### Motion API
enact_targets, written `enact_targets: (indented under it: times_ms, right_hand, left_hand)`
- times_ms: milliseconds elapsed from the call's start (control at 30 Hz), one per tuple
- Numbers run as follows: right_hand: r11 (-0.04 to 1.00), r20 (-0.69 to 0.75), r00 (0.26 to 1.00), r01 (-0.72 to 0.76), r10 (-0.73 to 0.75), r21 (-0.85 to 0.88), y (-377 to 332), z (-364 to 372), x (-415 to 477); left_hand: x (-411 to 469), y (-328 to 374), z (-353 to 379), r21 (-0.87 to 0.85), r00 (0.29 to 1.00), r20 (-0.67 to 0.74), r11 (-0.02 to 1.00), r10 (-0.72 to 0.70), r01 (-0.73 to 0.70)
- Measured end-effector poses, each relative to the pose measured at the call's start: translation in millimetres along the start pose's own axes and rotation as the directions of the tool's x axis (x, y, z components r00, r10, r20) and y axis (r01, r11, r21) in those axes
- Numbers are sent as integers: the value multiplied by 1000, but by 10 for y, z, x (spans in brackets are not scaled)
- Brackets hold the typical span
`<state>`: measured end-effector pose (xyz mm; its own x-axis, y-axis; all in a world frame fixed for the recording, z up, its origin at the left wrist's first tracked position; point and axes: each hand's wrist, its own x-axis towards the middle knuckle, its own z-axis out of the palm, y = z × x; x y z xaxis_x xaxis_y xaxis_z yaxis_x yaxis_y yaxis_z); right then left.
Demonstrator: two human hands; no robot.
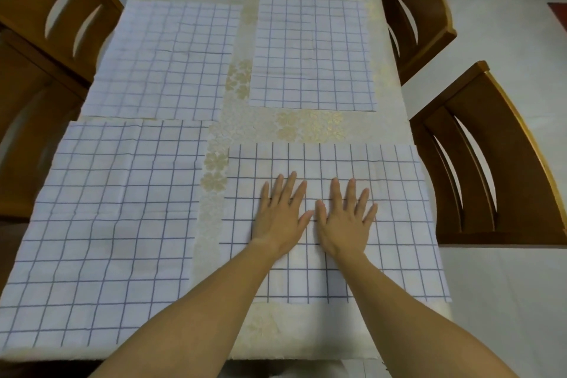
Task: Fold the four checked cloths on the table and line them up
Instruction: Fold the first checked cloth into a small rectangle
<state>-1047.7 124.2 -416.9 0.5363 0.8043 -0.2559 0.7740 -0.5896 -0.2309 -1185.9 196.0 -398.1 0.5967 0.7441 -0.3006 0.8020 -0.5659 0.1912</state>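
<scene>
**Step in hand.** The person is smoothing the near-right cloth ahead of its first fold. All four cloths are lying flat and apart on the bench. None is showing a plain folded edge, so the task is judged to be at its start.

**Hands.** The left hand and right hand are pressing palm-down on the middle of the near-right cloth, side by side, with thumbs nearly touching. The fingers are released, straight and spread, and are grasping nothing.

**Position.** The near-right cloth is occupying the near right quarter of the bench, with its right edge reaching the bench edge beside a chair. The near-left cloth is lying beside it across a bare strip of bench. The far-left cloth and far-right cloth are lying beyond.

**Orientation.** The long axis of the near-right cloth appears to be running left to right, with the short sides facing left and right. Its edges are sitting roughly square to the bench, and the grid lines are running parallel to them.

**Next move (judgement).** The hands will need to part and travel to the two corners of one edge. Each should pinch a corner, then carry that edge over to the opposite one. The grid lines can serve as a guide for matching corners. The crease then calls for pressing flat.
</scene>
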Motion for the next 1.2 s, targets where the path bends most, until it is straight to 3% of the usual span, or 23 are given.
enact_targets:
  times_ms: [133, 267, 433, 533, 633, 700, 833, 967, 1200]
  right_hand:
    - [998, -92, 995, -43, 47, 45, 314, -175, 23]
    - [981, -53, 980, -191, 193, 45, 859, -331, 15]
    - [958, -34, 960, -275, 278, 78, 1171, -438, 27]
    - [923, -76, 940, -307, 332, 233, 1232, -494, 85]
    - [780, -94, 866, -388, 491, 492, 1268, -634, 159]
    - [725, -121, 826, -400, 550, 561, 1298, -745, 198]
    - [652, -86, 852, -326, 516, 685, 1324, -968, 215]
    - [771, -77, 922, -269, 379, 577, 1356, -1064, 73]
    - [815, -78, 991, -47, 113, 578, 989, -1539, -121]
  left_hand:
    - [24, 182, 32, -1, 999, -3, 999, 49, -49]
    - [114, 400, 40, 15, 995, 11, 995, 99, -100]
    - [155, 446, 159, 34, 995, 14, 995, 97, -98]
    - [154, 426, 175, 45, 995, 12, 994, 102, -103]
    - [154, 424, 161, 48, 995, 17, 993, 103, -104]
    - [152, 427, 157, 36, 995, 24, 994, 101, -102]
    - [156, 425, 142, 30, 995, 25, 995, 94, -95]
    - [136, 430, 115, 38, 995, 31, 995, 91, -92]
    - [124, 444, 94, 16, 998, 8, 997, 70, -70]
